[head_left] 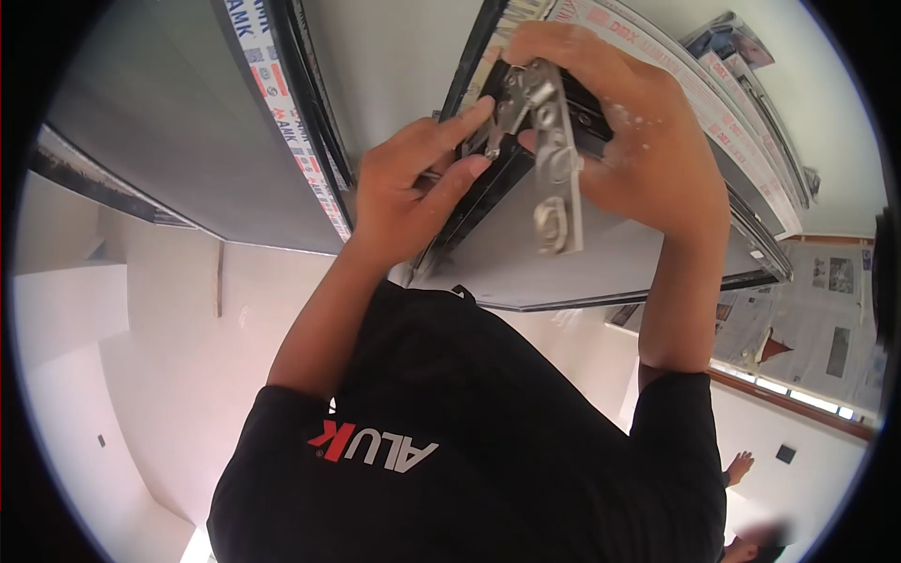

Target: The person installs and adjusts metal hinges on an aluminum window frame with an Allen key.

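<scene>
A silver metal hinge with rounded raised parts and joined arms sits at the edge of a dark-framed panel. My right hand is curled round the hinge's upper end and a black part behind it, fingers bent. From the other side, my left hand has its thumb and index finger closed on a small arm of the hinge near the frame. The hinge's long plate hangs down between my hands. Some fingertips of my right hand are hidden behind the metal.
Another dark-framed panel with printed protective tape stands on the left. More taped frame profiles lie behind my right hand. Newspaper sheets cover a surface at the right. Another person's hand shows at the lower right.
</scene>
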`<state>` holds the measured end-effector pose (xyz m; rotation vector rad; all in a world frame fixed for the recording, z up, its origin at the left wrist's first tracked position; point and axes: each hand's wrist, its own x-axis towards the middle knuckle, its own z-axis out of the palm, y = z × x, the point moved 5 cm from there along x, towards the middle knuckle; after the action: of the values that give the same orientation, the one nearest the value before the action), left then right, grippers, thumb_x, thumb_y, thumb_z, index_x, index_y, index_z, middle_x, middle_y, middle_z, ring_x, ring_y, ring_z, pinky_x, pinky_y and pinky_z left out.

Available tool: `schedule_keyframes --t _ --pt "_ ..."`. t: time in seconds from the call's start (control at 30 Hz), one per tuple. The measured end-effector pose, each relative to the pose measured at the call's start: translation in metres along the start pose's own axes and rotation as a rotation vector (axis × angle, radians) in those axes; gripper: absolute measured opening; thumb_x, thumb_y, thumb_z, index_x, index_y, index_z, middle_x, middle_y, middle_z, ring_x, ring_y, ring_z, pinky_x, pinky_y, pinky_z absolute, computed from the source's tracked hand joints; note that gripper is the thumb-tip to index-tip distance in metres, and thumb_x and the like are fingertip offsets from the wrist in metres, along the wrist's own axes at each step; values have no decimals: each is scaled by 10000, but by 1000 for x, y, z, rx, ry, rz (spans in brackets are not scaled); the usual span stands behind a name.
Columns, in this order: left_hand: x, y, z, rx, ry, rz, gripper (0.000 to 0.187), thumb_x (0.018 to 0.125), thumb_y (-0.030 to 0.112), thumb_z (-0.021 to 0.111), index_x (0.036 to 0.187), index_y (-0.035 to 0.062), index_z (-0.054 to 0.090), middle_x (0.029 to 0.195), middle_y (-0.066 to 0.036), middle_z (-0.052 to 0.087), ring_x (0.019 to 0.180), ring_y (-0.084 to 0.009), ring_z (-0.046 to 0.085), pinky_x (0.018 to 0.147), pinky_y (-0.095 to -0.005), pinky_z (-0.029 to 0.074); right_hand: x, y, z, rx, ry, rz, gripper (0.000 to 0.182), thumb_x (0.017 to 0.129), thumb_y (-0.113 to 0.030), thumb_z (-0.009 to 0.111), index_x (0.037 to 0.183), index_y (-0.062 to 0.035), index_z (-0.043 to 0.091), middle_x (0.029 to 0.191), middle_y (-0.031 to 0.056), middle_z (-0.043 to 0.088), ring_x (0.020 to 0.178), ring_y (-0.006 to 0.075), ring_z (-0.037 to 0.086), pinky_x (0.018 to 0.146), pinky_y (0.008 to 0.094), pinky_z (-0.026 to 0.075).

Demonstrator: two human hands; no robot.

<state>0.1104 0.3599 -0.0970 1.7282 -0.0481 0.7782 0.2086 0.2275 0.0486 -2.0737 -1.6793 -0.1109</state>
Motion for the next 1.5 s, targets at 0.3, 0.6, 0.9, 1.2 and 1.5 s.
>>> schedule_keyframes --t 0.3,0.6,0.9,1.2,1.5 --pt "-9 -8 15 -235 37 -1 433 967 44 670 1397 88 655 790 -42 542 717 -160 497 698 -270 434 8 -9 1 86 57 -160 623 679 10 802 1277 -74 650 1247 114 704 1064 323 693 974 355 522" --pt "14 -8 1 -130 14 75 357 910 120 777 1267 135 756 742 -2 535 679 -91 462 626 -250 386 9 -13 -1 90 129 -42 426 781 -39 818 1188 -32 690 982 149 686 831 289 680 727 356 542" --pt "31 -29 11 -598 -4 -77 294 870 166 842 1145 112 753 846 56 444 696 -63 427 632 -229 372 6 -11 6 27 64 48 603 721 -14 828 1287 -96 638 1160 107 712 927 266 705 875 347 543" --pt "29 -43 16 -625 -294 -226 266 934 259 789 1069 32 756 1050 3 658 844 -84 606 728 -254 468 7 -19 11 -50 124 -8 553 699 -79 783 1231 -120 639 1122 106 708 914 308 717 808 354 560" --pt "23 -46 12 -498 -364 -323 283 949 293 773 1005 18 734 731 14 578 682 -55 470 606 -269 406 0 -34 34 -190 230 96 749 650 -196 868 1320 -67 559 1209 100 650 986 238 690 855 381 531"
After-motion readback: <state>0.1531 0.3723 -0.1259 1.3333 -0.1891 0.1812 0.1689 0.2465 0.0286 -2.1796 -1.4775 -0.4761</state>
